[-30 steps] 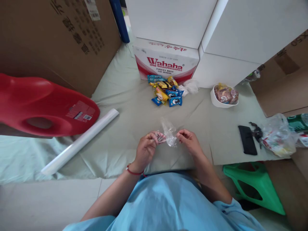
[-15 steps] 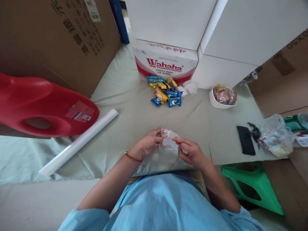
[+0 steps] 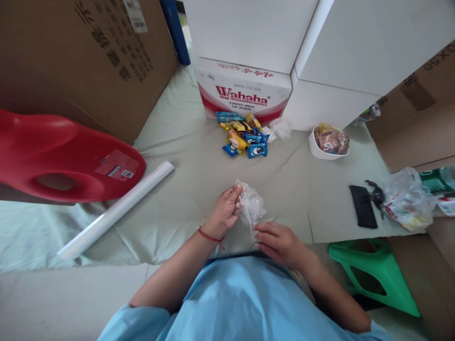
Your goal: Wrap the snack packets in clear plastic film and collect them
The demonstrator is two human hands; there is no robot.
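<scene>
A clear, crinkled plastic bag [image 3: 251, 203] hangs between my hands above the near edge of the cloth-covered table [image 3: 199, 175]. My left hand [image 3: 228, 207], with a red cord at the wrist, pinches the bag's upper left side. Lower and to the right, my right hand [image 3: 279, 242] has its fingers closed on the bag's gathered bottom end. Beyond my hands lies a pile of small wrapped snacks [image 3: 239, 138] in yellow and blue packets. Next to that pile is some more crumpled clear plastic [image 3: 280, 129].
A white Wahaha carton [image 3: 245, 94] stands behind the snacks. To its right is a white bowl [image 3: 322, 152] of packaged snacks. A black phone [image 3: 363, 206], keys and a filled plastic bag [image 3: 407, 201] lie at right. A white roll [image 3: 117, 210] and a red plastic object [image 3: 81, 156] occupy the left.
My left hand has moved slightly up and right, raising the bag. My right hand has shifted down toward my body, and the bag now stretches downward between them.
</scene>
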